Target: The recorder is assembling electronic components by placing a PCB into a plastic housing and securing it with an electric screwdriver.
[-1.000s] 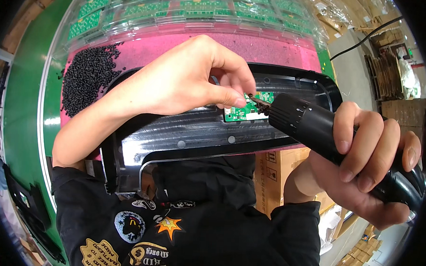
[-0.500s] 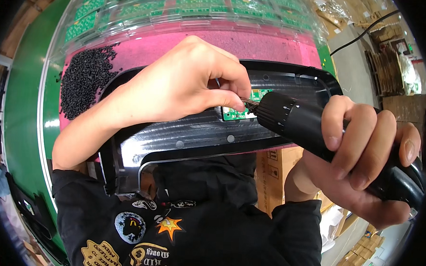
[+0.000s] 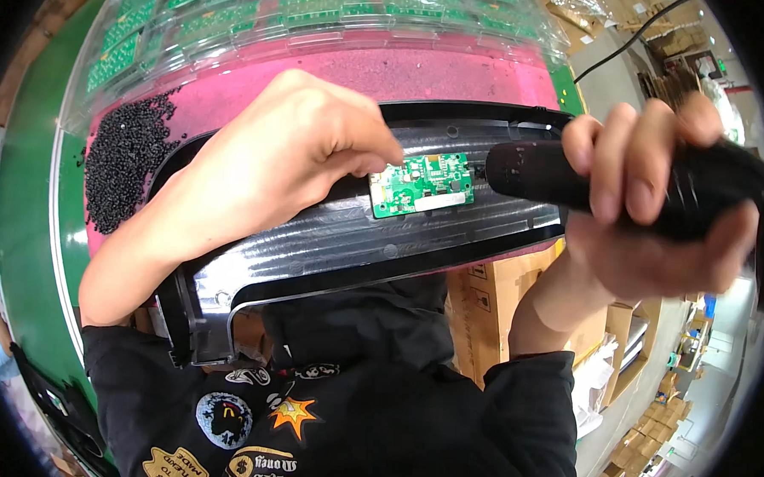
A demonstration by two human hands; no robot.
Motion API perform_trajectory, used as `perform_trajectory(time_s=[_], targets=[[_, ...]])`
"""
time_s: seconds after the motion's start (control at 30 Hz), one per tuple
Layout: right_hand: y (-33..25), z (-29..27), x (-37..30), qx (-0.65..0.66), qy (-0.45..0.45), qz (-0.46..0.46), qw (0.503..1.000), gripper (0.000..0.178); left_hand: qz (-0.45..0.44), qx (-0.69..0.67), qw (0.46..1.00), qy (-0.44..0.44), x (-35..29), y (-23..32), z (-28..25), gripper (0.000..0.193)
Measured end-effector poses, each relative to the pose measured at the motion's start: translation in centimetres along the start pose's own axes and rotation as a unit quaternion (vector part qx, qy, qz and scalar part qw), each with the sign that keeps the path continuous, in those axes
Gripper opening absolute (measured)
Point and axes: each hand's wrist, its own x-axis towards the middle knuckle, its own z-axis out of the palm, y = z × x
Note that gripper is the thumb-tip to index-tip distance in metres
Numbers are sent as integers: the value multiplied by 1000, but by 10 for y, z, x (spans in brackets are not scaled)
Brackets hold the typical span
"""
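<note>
A green circuit board [image 3: 423,187] lies in a long black plastic housing [image 3: 330,249], its whole face showing. My left hand [image 3: 305,146] hovers at the board's upper left corner, thumb and fingers pinched together. Whatever sits between those fingertips is hidden. My right hand [image 3: 640,177] is wrapped round a black electric screwdriver [image 3: 542,173], blurred by motion. The screwdriver lies almost level, its nose pointing left beside the board's right end. Its fingers circle the barrel from above, the thumb below.
A heap of tiny black pieces, probably screws [image 3: 130,159], lies at the left on the pink mat [image 3: 457,75]. Clear plastic trays [image 3: 323,23] of green boards stand along the back. A black cable [image 3: 638,32] hangs at the upper right. Cardboard boxes [image 3: 481,315] stand below the table edge.
The screwdriver has come away from my left fingertips, moving up and right off the board. My left hand has shifted a little left, uncovering the board. The whole view has shifted slightly.
</note>
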Motion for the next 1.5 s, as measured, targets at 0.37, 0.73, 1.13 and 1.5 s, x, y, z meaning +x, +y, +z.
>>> perform_trajectory(time_s=[0.37, 0.73, 1.13, 1.5], targets=[[27, -14, 2, -56, 119, 92, 987, 46, -31, 38, 997, -60, -4, -2, 0, 27], [39, -22, 8, -82, 101, 96, 987, 48, -80, 101, 982, -140, -5, -7, 3, 45], [47, -24, 13, -61, 30, 124, 990, 43, -76, 149, 974, -153, -9, 1, -4, 52], [-1, 20, 11, 144, 39, 13, 989, 38, -5, 8, 1000, -23, -2, -2, -6, 33]])
